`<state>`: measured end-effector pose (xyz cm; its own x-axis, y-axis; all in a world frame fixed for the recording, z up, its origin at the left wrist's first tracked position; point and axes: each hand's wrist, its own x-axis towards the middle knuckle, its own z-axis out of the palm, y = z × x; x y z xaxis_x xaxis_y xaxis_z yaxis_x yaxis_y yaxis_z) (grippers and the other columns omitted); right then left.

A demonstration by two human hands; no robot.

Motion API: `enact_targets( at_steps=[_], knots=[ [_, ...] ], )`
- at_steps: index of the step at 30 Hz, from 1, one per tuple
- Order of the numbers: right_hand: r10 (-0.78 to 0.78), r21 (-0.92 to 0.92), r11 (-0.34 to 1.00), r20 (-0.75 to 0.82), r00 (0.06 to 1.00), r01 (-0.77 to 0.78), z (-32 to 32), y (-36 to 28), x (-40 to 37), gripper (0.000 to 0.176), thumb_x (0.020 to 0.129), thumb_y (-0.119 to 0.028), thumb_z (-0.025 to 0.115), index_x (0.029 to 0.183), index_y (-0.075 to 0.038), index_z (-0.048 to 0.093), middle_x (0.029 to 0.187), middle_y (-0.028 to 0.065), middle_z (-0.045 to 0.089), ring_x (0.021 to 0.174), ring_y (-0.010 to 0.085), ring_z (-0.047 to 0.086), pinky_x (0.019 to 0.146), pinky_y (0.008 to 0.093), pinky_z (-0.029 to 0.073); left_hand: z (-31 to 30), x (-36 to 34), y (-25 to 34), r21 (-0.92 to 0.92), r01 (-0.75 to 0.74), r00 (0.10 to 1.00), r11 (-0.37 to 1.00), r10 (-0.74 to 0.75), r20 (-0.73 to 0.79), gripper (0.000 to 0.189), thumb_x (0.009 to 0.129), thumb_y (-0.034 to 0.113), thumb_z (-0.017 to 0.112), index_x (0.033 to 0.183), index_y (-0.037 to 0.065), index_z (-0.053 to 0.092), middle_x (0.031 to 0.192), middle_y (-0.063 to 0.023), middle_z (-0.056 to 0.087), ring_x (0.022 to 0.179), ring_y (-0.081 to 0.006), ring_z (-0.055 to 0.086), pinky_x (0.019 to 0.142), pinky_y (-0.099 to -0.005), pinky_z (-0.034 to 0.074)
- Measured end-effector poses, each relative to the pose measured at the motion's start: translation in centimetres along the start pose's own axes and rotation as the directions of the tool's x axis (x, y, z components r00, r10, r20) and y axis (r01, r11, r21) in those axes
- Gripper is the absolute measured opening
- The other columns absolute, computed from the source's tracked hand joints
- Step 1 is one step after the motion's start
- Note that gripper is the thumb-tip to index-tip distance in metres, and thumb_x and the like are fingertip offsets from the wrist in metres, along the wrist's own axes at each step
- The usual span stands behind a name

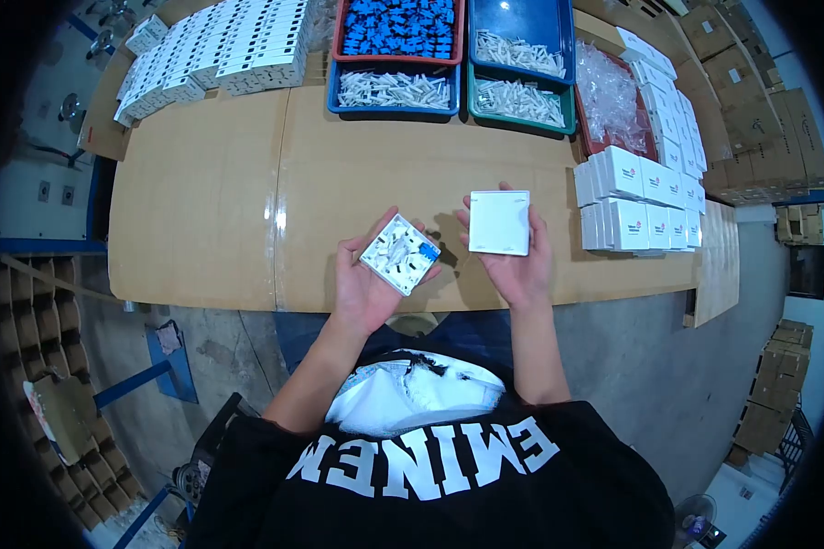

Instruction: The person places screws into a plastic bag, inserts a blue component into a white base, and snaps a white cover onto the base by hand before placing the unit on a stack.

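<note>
My left hand [362, 284] holds a white square box base [399, 249], tilted, with small white, black and blue parts inside it. In my right hand [524, 270] is a plain white square cover [500, 223], its flat face turned up. Fingers curl round the edges of both pieces. The two pieces are apart from each other, both above the near part of the cardboard-covered table [201, 210].
Trays along the back hold blue parts [398, 29] and white plugs [394, 90]. White boxes stand stacked at the back left [238, 46] and right [627, 174]. Clear plastic bags [609, 96] fill a red tray.
</note>
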<state>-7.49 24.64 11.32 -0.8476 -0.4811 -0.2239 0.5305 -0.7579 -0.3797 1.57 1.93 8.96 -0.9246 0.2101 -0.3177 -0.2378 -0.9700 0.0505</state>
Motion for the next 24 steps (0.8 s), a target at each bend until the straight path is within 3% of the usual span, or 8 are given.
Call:
enact_targets(
  at_steps=[4,5,6,7,8,9,13,24],
  knots=[
    [-0.068,-0.376,0.926,-0.068,0.995,0.038,1.6,2.3,-0.1,0.06,0.109,-0.042,0.047,0.159,-0.009,0.034,0.145,0.0239,0.055,0.128,0.0372,0.061,0.103,0.0491,0.054,0.3,0.3,-0.6,0.085,-0.032,0.999,0.996,0.033,-0.014,0.062,0.104,0.038,0.038,0.163,0.019,0.035,0.158,-0.0217,0.045,0.144,-0.0389,0.048,0.117,-0.0678,0.038],
    [-0.147,-0.454,0.886,-0.082,0.986,0.094,2.4,2.9,-0.2,0.059,0.104,-0.033,0.063,0.154,-0.009,0.044,0.143,0.0217,0.057,0.13,0.0351,0.06,0.106,0.0455,0.052,0.6,0.4,-0.8,0.148,-0.06,0.997,0.987,0.067,-0.042,0.062,0.104,0.039,0.037,0.163,0.017,0.035,0.154,-0.02,0.049,0.141,-0.0366,0.051,0.114,-0.0631,0.043],
    [-0.143,-0.452,0.888,-0.083,0.986,0.091,2.1,3.4,-0.1,0.059,0.104,-0.033,0.063,0.154,-0.009,0.044,0.143,0.0217,0.057,0.13,0.0351,0.06,0.106,0.0455,0.052,0.9,0.3,-1.0,0.212,-0.087,0.992,0.973,0.104,-0.07,0.063,0.105,0.04,0.036,0.162,0.016,0.035,0.15,-0.0183,0.053,0.138,-0.0343,0.055,0.111,-0.0583,0.048],
    [-0.335,-0.826,0.497,0.102,0.937,0.267,1.7,4.0,-0.1,0.059,0.098,-0.029,0.072,0.149,-0.008,0.052,0.143,0.021,0.057,0.13,0.0346,0.06,0.107,0.0446,0.051,1.1,0.2,-1.2,0.212,-0.088,0.991,0.973,0.106,-0.076,0.063,0.105,0.04,0.036,0.162,0.016,0.035,0.15,-0.0183,0.053,0.138,-0.0343,0.055,0.111,-0.0583,0.048],
    [-0.391,-0.93,-0.054,0.355,0.849,0.364,1.5,4.6,0.0,0.059,0.092,-0.025,0.081,0.143,-0.007,0.059,0.143,0.0203,0.057,0.13,0.0341,0.06,0.107,0.0438,0.05,1.2,0.1,-1.2,0.219,-0.087,0.991,0.972,0.107,-0.082,0.063,0.105,0.04,0.035,0.162,0.015,0.036,0.151,-0.0167,0.053,0.139,-0.0323,0.054,0.113,-0.0548,0.047],
    [-0.408,-0.931,-0.148,0.364,0.837,0.333,3.2,4.9,-0.4,0.059,0.08,-0.021,0.091,0.133,-0.005,0.069,0.144,0.0198,0.057,0.129,0.0342,0.06,0.107,0.0427,0.05,1.3,0.1,-1.3,0.227,-0.087,0.99,0.97,0.109,-0.086,0.063,0.105,0.04,0.035,0.162,0.014,0.037,0.152,-0.015,0.052,0.139,-0.0303,0.054,0.115,-0.0513,0.047],
    [-0.346,-0.911,-0.126,0.411,0.843,0.393,2.6,7.6,-0.2,0.058,0.082,-0.025,0.09,0.134,-0.007,0.07,0.145,0.0204,0.056,0.127,0.0356,0.061,0.104,0.0432,0.052,1.6,0.1,-1.8,0.305,-0.126,0.984,0.944,0.157,-0.081,0.062,0.105,0.04,0.032,0.16,0.013,0.041,0.155,-0.0116,0.051,0.141,-0.0264,0.051,0.119,-0.0445,0.041],
    [-0.272,-0.836,-0.278,0.541,0.796,0.473,2.4,9.5,-0.1,0.056,0.079,-0.029,0.089,0.129,-0.009,0.073,0.144,0.0207,0.057,0.121,0.0373,0.064,0.096,0.0434,0.056,1.9,-0.4,-1.6,0.398,-0.118,0.973,0.91,0.186,-0.137,0.059,0.107,0.039,0.026,0.16,0.019,0.042,0.151,-0.0106,0.054,0.137,-0.026,0.053,0.115,-0.044,0.044]
  ],
)
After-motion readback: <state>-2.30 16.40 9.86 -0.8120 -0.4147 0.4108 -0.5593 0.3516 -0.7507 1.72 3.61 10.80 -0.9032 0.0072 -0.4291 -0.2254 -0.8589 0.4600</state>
